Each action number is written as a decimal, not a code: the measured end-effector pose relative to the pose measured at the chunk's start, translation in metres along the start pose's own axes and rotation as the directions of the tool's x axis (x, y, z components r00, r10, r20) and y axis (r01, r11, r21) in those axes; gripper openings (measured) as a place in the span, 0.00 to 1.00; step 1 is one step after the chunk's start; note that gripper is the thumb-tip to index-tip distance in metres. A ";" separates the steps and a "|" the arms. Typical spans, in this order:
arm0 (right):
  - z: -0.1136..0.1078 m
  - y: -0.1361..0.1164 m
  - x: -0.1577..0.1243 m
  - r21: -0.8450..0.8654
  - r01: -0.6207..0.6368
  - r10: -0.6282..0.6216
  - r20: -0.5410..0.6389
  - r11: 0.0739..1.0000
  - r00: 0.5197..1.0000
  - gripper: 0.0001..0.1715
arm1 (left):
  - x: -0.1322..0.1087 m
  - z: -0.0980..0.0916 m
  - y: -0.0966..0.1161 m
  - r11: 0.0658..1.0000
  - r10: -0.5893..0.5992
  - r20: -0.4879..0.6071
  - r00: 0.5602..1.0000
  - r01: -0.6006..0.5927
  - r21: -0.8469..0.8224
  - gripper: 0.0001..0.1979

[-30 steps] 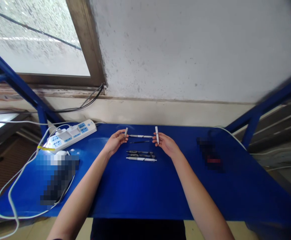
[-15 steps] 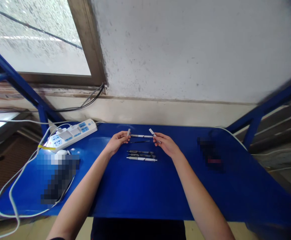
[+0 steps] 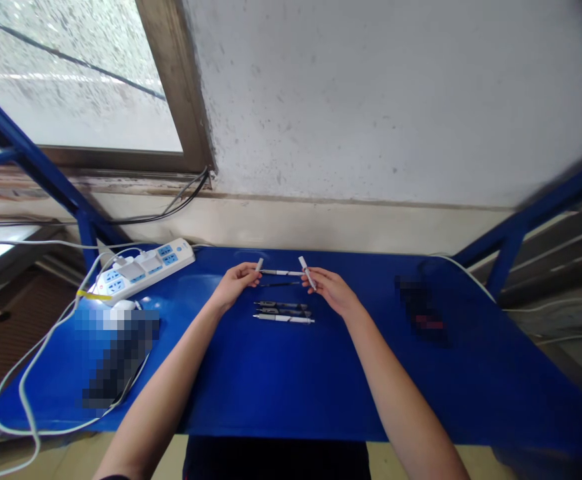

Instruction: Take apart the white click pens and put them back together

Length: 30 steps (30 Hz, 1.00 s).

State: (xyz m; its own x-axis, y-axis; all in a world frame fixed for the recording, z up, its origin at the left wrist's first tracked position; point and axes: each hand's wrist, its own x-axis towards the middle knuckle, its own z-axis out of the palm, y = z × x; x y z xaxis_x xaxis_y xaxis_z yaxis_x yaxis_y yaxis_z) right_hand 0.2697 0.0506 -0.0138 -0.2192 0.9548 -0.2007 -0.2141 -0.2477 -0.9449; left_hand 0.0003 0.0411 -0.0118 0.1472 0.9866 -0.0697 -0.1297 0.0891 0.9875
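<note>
My left hand (image 3: 237, 285) is closed in a pinch on a short white pen part (image 3: 259, 264), which stands up past the fingertips. Opposite it, my right hand (image 3: 328, 288) grips a longer white pen barrel (image 3: 305, 267), tilted, with its wide end pointing away from me. A white pen (image 3: 281, 273) lies crosswise behind and between the two hands. Just nearer is a thin dark refill (image 3: 279, 285). Closer to me, two dark pens (image 3: 281, 305) and another white pen (image 3: 285, 319) lie side by side on the blue table (image 3: 281, 380).
A white power strip (image 3: 145, 270) with plugs stands at the back left, with white cables (image 3: 33, 407) looping over the table's left side. A blurred dark object (image 3: 121, 360) lies at left, another (image 3: 421, 310) at right. Blue frame bars (image 3: 501, 260) rise at both sides.
In my right hand the white barrel has turned slightly, and more of its length shows below the fingers. My left hand and the pens on the table have hardly moved.
</note>
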 end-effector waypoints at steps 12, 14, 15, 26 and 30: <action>-0.006 -0.004 0.001 -0.178 0.107 -0.125 -0.091 0.978 0.988 0.16 | -0.002 0.003 0.003 0.990 0.127 -0.049 0.991 -0.124 0.074 0.15; -0.012 0.000 0.005 -0.255 0.136 -0.181 -0.165 0.957 0.969 0.15 | -0.002 0.003 0.005 0.990 0.136 -0.048 0.990 -0.134 0.043 0.15; -0.016 0.003 0.008 -0.320 0.151 -0.222 -0.199 0.935 0.954 0.14 | -0.003 0.004 0.006 0.990 0.136 -0.046 0.990 -0.135 0.033 0.15; -0.027 0.020 0.013 -0.910 0.076 -0.536 -0.170 0.407 0.827 0.03 | -0.004 0.006 0.007 0.966 0.129 0.022 0.991 -0.130 0.222 0.18; -0.027 0.021 0.013 -0.941 0.080 -0.541 -0.118 0.328 0.833 0.04 | -0.003 0.004 0.006 0.941 0.181 0.028 0.983 -0.182 0.285 0.18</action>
State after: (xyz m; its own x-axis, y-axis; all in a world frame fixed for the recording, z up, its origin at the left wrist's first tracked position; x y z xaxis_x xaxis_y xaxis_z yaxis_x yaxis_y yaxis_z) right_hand 0.2878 0.0619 -0.0431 0.0462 0.9484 0.3137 0.8082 0.1491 -0.5697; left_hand 0.0033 0.0381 -0.0053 0.1490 0.9822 0.1145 0.1304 -0.1343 0.9823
